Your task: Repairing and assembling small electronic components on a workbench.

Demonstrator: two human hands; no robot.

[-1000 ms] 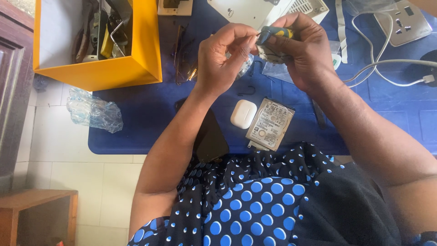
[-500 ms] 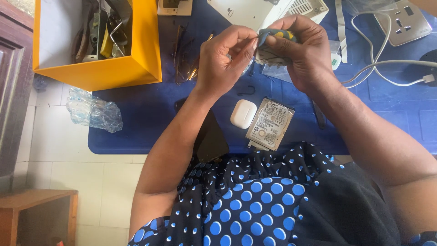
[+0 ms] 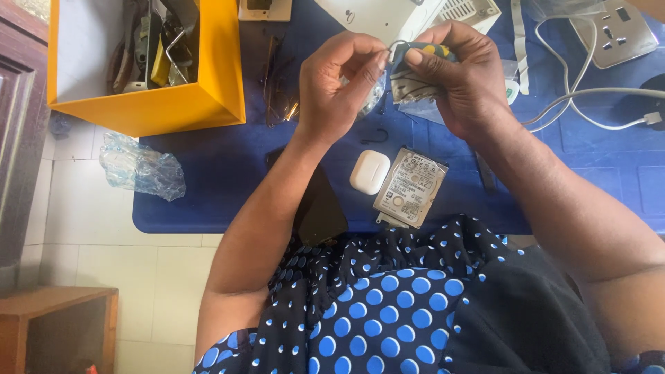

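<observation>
Hardly anything has shifted since a moment ago: both hands have stayed raised over the far side of the blue worktop point(image 3: 208, 201), the left hand point(image 3: 339, 86) edging slightly closer to the right. The right hand point(image 3: 460, 79) is closed around a small flat metal part point(image 3: 410, 86) and a screwdriver handle point(image 3: 426, 50); the left hand's fingertips pinch at the part's edge. It looks thin, light, stiff and sharp-edged, best gripped by its rims. Nearer lie a hard drive point(image 3: 410, 187) and white earbud case point(image 3: 369, 171).

Orange box point(image 3: 173, 104), white earbud case point(image 3: 369, 171), hard drive point(image 3: 410, 187), wall socket point(image 3: 613, 31).
</observation>
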